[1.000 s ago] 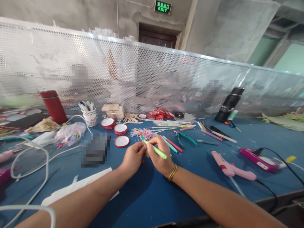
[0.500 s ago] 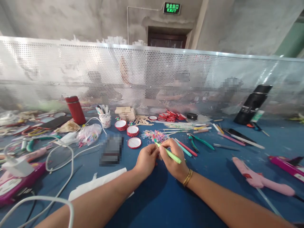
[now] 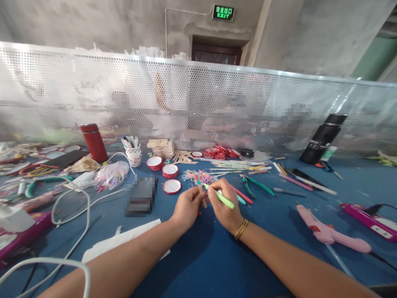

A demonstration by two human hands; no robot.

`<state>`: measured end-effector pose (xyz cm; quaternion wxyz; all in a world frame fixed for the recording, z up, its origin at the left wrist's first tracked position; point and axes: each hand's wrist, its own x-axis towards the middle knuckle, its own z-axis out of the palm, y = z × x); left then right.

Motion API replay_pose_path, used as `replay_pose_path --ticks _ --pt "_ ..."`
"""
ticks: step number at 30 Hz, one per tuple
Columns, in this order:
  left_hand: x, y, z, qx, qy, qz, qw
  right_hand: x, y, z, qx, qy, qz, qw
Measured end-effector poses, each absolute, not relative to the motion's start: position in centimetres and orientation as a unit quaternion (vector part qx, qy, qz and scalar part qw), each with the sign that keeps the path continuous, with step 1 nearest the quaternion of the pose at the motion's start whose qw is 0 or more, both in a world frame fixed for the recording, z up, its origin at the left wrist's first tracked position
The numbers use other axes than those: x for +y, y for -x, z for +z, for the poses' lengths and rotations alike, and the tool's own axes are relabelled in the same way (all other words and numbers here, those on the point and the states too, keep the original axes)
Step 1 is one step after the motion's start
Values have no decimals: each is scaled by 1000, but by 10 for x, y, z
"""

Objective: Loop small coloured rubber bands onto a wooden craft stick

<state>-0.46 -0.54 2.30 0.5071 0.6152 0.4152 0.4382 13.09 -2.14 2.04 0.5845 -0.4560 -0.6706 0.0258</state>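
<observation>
Between thumb and fingers of my left hand (image 3: 185, 209) is a flat wooden craft stick (image 3: 197, 179), tilted, with red and green colouring on its upper end. My right hand (image 3: 232, 218), a gold bracelet at its wrist, grips a light green marker (image 3: 226, 201) like a pen. The marker's tip points left, close to the coloured part of the stick; whether it touches I cannot tell. A red marker (image 3: 243, 194) and a turquoise marker (image 3: 241, 200) lie just beyond my right hand. Behind both hands spreads a pile of small colourful rubber bands (image 3: 203, 176).
Red-rimmed round pieces (image 3: 171, 186) and a blurred dark phone-like object (image 3: 141, 196) lie left of centre. Pliers (image 3: 259, 185) and a pink glue gun (image 3: 330, 234) lie right. White cable (image 3: 88, 219) loops at the left. A perforated metal screen (image 3: 173, 103) borders the table's back.
My hands have parted slightly, and the stick's lower part now shows between them. Its coloured end leans further left of the marker. The whole view has shifted a little.
</observation>
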Motion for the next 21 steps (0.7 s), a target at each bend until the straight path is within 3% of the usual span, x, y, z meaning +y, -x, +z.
replay_pose_path --ticks 21 --pt "-6 4 23 411 -611 445 509 -21 -128 21 -686 445 -5 576"
